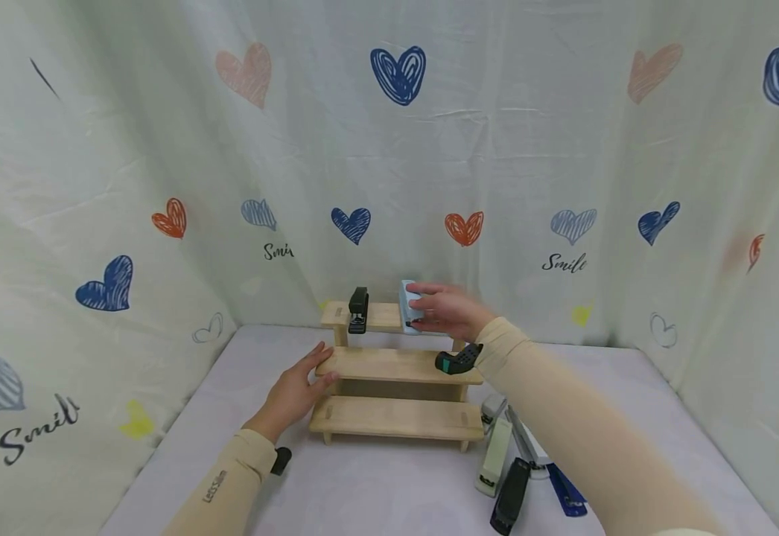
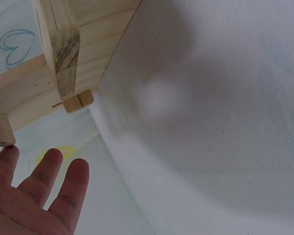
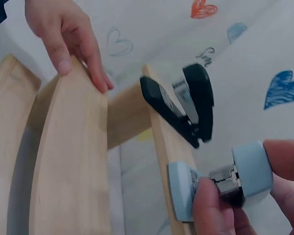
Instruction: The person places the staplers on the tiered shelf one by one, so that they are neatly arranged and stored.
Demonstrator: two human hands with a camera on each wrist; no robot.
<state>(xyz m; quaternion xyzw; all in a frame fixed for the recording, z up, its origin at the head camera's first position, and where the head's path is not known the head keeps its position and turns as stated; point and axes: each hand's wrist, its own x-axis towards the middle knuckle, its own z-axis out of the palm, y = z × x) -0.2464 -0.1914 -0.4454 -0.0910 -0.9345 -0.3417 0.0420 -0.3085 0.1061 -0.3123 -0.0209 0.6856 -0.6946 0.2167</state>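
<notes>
My right hand [image 1: 453, 311] holds a light blue stapler [image 1: 407, 307] at the top board of a three-tier wooden shelf [image 1: 396, 423]. In the right wrist view the stapler's base [image 3: 180, 191] sits against the top board, and fingers and thumb pinch around its raised upper part [image 3: 254, 170]. A black stapler [image 1: 359, 309] stands to its left on the same board. My left hand [image 1: 298, 391] grips the left end of the middle board, thumb at the front edge and index finger at the back. Its other fingers [image 2: 74, 188] extend free in the left wrist view.
Right of the shelf, under my right forearm, several staplers lie close together on the white tabletop [image 1: 376, 491]: a pale green one [image 1: 495, 455], a black one [image 1: 512, 495], a dark blue one [image 1: 567, 491] and grey ones. A heart-printed curtain [image 1: 396, 156] stands behind the shelf.
</notes>
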